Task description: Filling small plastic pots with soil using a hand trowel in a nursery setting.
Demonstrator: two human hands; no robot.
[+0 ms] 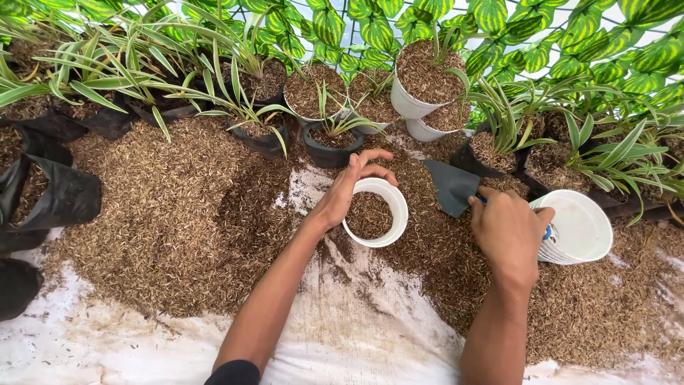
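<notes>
The left hand (347,191) curls around the rim of a round white plastic pot (375,212) half full of coarse brown husk. The right hand (507,229) grips a dark metal trowel (453,187), its blue handle mostly hidden, beside stacked white pots (578,227) on the husk-strewn white sheet (356,335).

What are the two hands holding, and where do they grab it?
The left hand grips the white pot by its rim. The right hand holds the trowel by its blue handle.

A plant nursery or garden potting spot: potted striped-leaf plants (235,107), white pots (420,100) and black grow bags (64,196) filled with husk, loose husk heaps (164,214) on a white ground sheet (356,335).
</notes>
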